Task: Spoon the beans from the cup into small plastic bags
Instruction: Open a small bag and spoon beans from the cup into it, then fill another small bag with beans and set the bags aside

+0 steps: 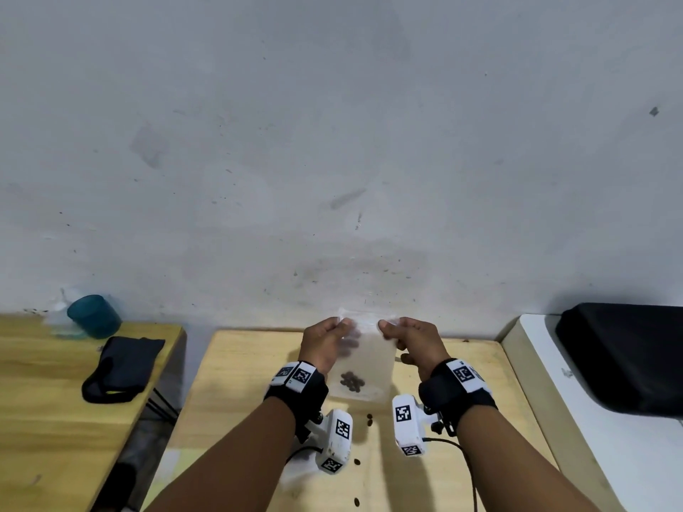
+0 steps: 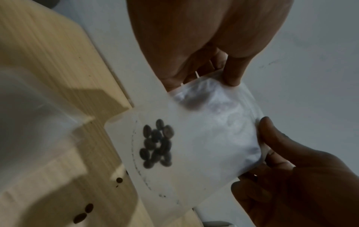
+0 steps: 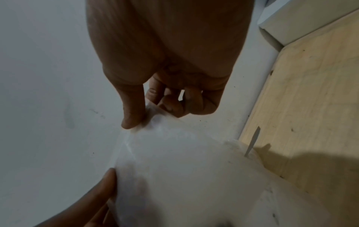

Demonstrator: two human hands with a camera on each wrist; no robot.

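Grey wall fills most of what we see from the head camera, with our wooden counter (image 1: 236,382) below it. We hold a small plastic bag (image 1: 364,360) up above the counter: our left hand (image 1: 325,345) pinches one top corner and our right hand (image 1: 414,343) pinches the other, thumbs against curled fingers. A cluster of beans (image 1: 352,381) sits at the bottom of the bag. Only the head view shows the teal cup (image 1: 94,315) and a black pouch (image 1: 123,367) on another counter to our left, well apart. Our left wrist view shows the beans close through the plastic, and loose beans (image 2: 83,214) on the counter. Our right wrist view shows the pinch and a slim grey thing we cannot identify.
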